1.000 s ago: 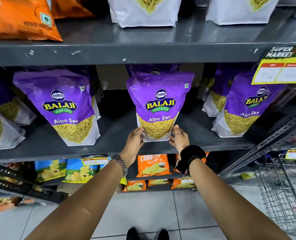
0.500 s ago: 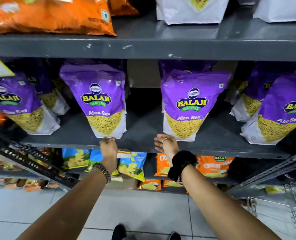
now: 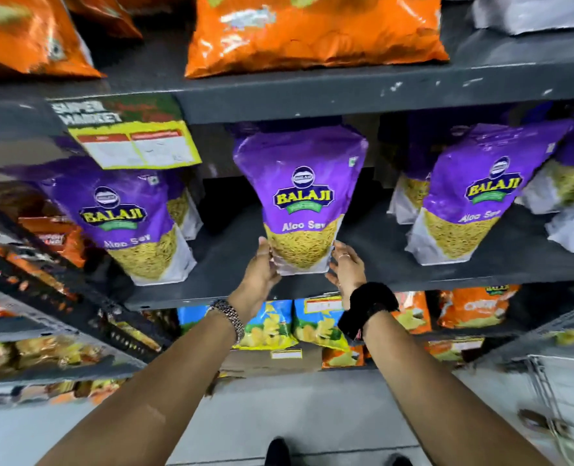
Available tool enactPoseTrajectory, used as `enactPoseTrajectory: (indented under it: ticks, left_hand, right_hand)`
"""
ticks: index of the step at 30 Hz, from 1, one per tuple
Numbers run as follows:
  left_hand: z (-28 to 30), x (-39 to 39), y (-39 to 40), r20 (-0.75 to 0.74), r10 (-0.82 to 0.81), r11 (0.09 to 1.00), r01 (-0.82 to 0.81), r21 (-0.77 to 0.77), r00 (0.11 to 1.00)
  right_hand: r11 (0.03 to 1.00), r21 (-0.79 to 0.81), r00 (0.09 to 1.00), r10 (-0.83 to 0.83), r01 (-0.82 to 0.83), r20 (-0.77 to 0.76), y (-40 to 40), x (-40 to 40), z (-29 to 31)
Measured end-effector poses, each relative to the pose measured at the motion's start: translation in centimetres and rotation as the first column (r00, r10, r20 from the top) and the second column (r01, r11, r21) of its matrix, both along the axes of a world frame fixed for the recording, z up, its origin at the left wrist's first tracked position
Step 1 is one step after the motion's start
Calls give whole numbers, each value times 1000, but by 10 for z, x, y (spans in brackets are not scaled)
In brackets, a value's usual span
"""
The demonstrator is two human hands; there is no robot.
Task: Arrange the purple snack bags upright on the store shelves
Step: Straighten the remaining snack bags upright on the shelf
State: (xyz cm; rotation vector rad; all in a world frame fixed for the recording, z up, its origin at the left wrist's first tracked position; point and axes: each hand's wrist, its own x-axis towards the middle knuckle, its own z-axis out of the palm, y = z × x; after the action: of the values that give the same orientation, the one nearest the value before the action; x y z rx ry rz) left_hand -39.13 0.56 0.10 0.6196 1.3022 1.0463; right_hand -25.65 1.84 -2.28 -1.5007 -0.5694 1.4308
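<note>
Purple snack bag (image 3: 301, 196) now gripped, hands (image 3: 304, 265) moved left

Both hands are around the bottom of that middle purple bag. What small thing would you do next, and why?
Probably square the middle purple bag on its base, then let go. The left hand and right hand cup its lower corners, and it already stands about upright near the shelf's front edge. The left purple bag leans more and looks like the next one to fix.

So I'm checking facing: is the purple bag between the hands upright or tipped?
Upright: the purple bag stands on its base on the shelf, label forward, left hand and right hand at its bottom corners.
</note>
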Motion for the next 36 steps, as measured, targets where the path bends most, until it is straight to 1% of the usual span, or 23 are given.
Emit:
enactPoseTrajectory:
  ticks: [3,6,9,11,13,15,17,19,21,23,25,26,28,31,33,36]
  left_hand:
    - [0,-8,1,21,-59,998,59,-2,998]
    - [-6,-19,4,30,-126,992,126,2,992]
    - [-6,-19,3,40,-130,991,129,21,991]
    - [-15,-27,2,35,-101,995,100,16,994]
    - [-23,-38,-2,36,-33,999,34,-18,999]
    - [-31,-55,-9,31,87,996,-86,-35,996]
    - [-43,-81,-15,24,242,970,-241,-43,970]
    - [-51,-112,-22,-19,357,934,-357,-21,934]
    - [-57,-140,-27,-108,442,896,-444,10,890]
    - [-56,-166,-32,-205,511,857,-513,51,835]
    - [-43,-186,-36,-270,515,853,-518,64,814]
    - [-37,-196,-36,-280,506,857,-514,50,816]
    - [-28,-216,-33,-236,465,878,-479,-1,853]
    - [-15,-232,-33,-88,393,917,-397,-27,915]
    - [-6,-235,-36,-64,338,941,-339,-1,939]
    - [-3,-236,-37,-51,305,952,-303,29,951]
  right_hand:
    - [998,-7,998,-62,62,20,-3,-6,5]
    - [997,4,996,-80,80,41,-1,-12,7]
    - [997,-12,996,-77,78,40,-1,-9,3]
    - [994,-22,992,-108,110,63,-4,-13,-1]
    - [986,-72,984,-142,151,108,-9,-18,-7]
    - [979,-137,985,-134,148,107,-15,-27,-12]
    - [982,-177,996,-48,62,79,-18,-42,-18]
    - [982,-188,996,32,-16,83,-18,-66,-17]
    - [983,-165,994,87,-76,62,-16,-93,-14]
    - [978,-135,987,163,-162,-3,-12,-125,-9]
    - [966,-124,974,221,-225,-44,-6,-159,-3]
    - [960,-115,966,251,-256,-59,-3,-177,-1]
    - [943,-97,946,312,-320,-85,2,-209,-1]
    - [919,-89,921,373,-384,-113,5,-243,2]
    - [924,-91,927,361,-370,-105,6,-256,3]
    - [938,-81,939,330,-338,-95,7,-264,1]
